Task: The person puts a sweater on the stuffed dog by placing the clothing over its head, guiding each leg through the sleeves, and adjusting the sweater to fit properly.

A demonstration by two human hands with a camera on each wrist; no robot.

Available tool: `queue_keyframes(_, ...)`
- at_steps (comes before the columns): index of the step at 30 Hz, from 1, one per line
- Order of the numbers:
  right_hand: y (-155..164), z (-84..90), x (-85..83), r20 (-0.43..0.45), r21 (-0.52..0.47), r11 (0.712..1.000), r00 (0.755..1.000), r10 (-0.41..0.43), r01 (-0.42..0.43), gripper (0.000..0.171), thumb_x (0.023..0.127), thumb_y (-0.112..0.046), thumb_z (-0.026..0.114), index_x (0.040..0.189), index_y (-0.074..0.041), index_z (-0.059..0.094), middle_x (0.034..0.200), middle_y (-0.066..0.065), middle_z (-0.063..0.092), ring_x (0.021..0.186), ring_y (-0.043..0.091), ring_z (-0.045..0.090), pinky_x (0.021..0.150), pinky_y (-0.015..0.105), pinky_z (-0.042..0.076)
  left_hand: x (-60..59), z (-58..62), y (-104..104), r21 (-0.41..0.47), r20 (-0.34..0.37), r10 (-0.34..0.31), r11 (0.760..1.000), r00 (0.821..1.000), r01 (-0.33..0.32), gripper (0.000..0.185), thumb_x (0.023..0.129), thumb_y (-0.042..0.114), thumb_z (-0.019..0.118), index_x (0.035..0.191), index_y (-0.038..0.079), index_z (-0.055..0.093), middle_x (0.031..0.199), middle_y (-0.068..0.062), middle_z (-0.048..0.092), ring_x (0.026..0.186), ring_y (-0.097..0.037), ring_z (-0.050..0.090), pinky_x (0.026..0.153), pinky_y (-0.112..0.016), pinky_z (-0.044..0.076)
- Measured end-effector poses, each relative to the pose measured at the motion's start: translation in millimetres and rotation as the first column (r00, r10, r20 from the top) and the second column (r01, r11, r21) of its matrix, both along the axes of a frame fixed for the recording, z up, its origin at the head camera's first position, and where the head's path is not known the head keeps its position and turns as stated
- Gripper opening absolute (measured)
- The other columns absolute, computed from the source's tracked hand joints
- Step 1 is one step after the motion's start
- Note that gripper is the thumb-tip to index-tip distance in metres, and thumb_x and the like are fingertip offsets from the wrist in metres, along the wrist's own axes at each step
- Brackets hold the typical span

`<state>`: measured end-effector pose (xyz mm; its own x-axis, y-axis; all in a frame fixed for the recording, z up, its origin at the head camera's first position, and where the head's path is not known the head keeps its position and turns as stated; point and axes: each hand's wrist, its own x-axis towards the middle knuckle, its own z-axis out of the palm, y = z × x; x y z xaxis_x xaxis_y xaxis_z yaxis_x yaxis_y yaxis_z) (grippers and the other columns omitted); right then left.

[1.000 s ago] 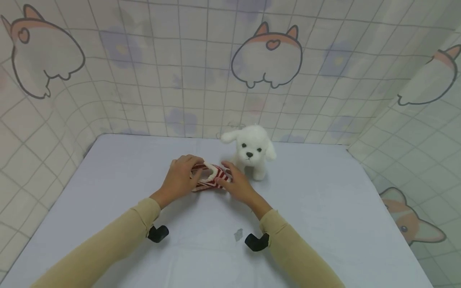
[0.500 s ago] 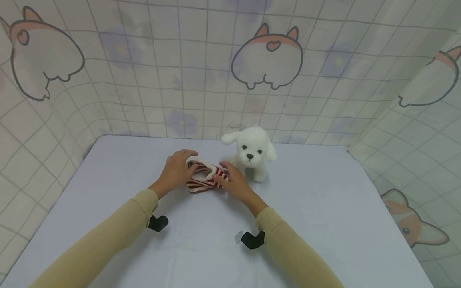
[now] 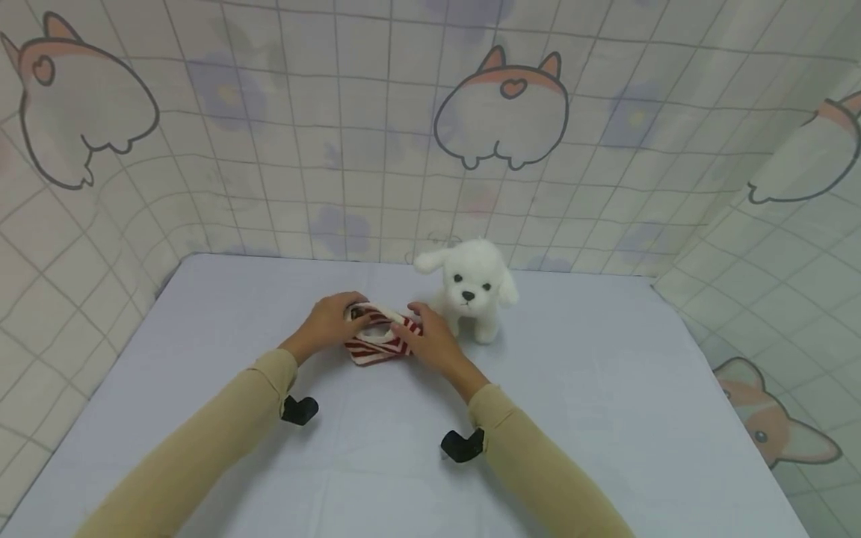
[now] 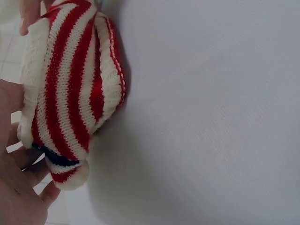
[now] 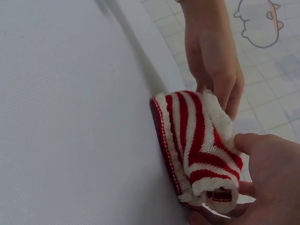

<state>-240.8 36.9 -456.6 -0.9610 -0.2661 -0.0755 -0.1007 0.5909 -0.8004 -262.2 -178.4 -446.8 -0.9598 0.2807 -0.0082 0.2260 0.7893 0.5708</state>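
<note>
Overhead, corgi-print curtain (image 3: 377, 149) around lilac tabletop (image 3: 592, 418).

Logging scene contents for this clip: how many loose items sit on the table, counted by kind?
Plush toy: 1, the white plush dog
Knitted garment: 1, the red-and-white striped knit piece, held between the left hand and the right hand
Total: 2

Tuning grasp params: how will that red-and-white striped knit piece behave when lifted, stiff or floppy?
Likely floppy: the striped knit piece bunches and folds between the left hand and right hand. Probably light, being thin ribbed yarn. Its fuzzy texture should resist slipping in a grip, and it looks unlikely to roll on the table.
</note>
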Motion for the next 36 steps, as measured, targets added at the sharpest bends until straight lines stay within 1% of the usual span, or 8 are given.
queue_keyframes(4,-1,0.9,1.9,-0.01,0.01,1.0,1.0,0.02,-0.02,0.056,0.093,-0.028,0.062,0.142,-0.007,0.043,0.143,0.016,0.049,0.12,0.029,0.054,0.099,0.046,0.047,3.1,-3.6,-2,-0.016,-0.025,-0.033,0.999,0.999,0.032,0.033,0.092,0.027,0.063,0.119,0.009,0.063,0.118,-0.011,0.066,0.112,-0.031,0.06,0.096,-0.05,0.047)
queue_keyframes(6,-1,0.2,2.7,-0.017,0.019,0.999,0.999,0.028,-0.028,0.055,0.091,-0.022,0.064,0.14,-0.007,0.044,0.141,0.017,0.051,0.114,0.029,0.056,0.095,0.045,0.048,4.6,-5.0,-2,-0.016,-0.032,-0.054,0.998,0.998,0.054,0.031,0.09,0.024,0.064,0.117,0.009,0.063,0.112,-0.01,0.067,0.104,-0.028,0.061,0.091,-0.047,0.049)
queue_keyframes(12,0,-1.0,5.6,-0.03,0.052,0.998,0.999,0.044,-0.042,0.055,0.084,-0.014,0.067,0.135,-0.008,0.049,0.129,0.015,0.058,0.111,0.029,0.058,0.096,0.044,0.049,10.3,-2.2,1,-0.008,-0.024,-0.137,0.991,0.99,0.137,0.024,0.085,0.012,0.066,0.109,0.008,0.066,0.096,-0.006,0.066,0.084,-0.019,0.057,0.078,-0.038,0.05)
queue_keyframes(19,3,3.5,11.6,-0.001,0.128,0.988,0.996,0.089,-0.088,0.045,0.086,-0.018,0.064,0.13,-0.009,0.055,0.117,0.012,0.066,0.103,0.024,0.063,0.091,0.04,0.052,16.7,6.5,5,-0.022,-0.067,-0.214,0.977,0.974,0.213,0.018,0.084,0.003,0.067,0.101,0.008,0.069,0.095,-0.004,0.067,0.085,-0.017,0.06,0.08,-0.038,0.052)
queue_keyframes(23,6,9.7,16.9,0.039,0.201,0.971,0.991,0.124,-0.13,0.039,0.088,-0.021,0.061,0.125,-0.01,0.06,0.108,0.009,0.068,0.092,0.018,0.062,0.083,0.035,0.053,18.3,10.5,9,-0.039,-0.079,-0.23,0.973,0.97,0.228,0.023,0.081,-0.003,0.066,0.1,0.01,0.069,0.091,-0.002,0.064,0.084,-0.016,0.057,0.079,-0.037,0.051)
queue_keyframes(28,14,14.6,22.5,0.041,0.21,0.967,0.989,0.139,-0.145,0.036,0.088,-0.019,0.061,0.121,-0.006,0.062,0.105,0.008,0.067,0.088,0.016,0.06,0.082,0.034,0.052,18.7,12.9,15,-0.057,-0.077,-0.234,0.972,0.969,0.23,0.033,0.076,-0.009,0.064,0.102,0.01,0.069,0.093,-0.003,0.062,0.084,-0.018,0.055,0.079,-0.037,0.051)
queue_keyframes(33,25,14.2,24.8,-0.026,0.187,0.977,0.994,0.108,-0.102,0.023,0.087,-0.016,0.063,0.106,-0.005,0.067,0.098,0.006,0.066,0.085,0.016,0.057,0.077,0.031,0.05,19.5,12.2,20,-0.04,-0.038,-0.254,0.967,0.966,0.252,0.039,0.078,-0.004,0.063,0.115,0.008,0.066,0.111,-0.008,0.066,0.104,-0.025,0.061,0.094,-0.045,0.05)
queue_keyframes(36,31,16.5,27.1,-0.068,0.16,0.984,0.994,0.088,-0.076,0.016,0.086,-0.014,0.063,0.1,-0.007,0.065,0.094,0.005,0.063,0.083,0.016,0.054,0.073,0.029,0.047,19.6,11.2,21,0.005,-0.019,-0.3,0.954,0.954,0.3,0.039,0.084,0.006,0.065,0.123,0.008,0.063,0.12,-0.009,0.065,0.113,-0.026,0.06,0.099,-0.048,0.048)
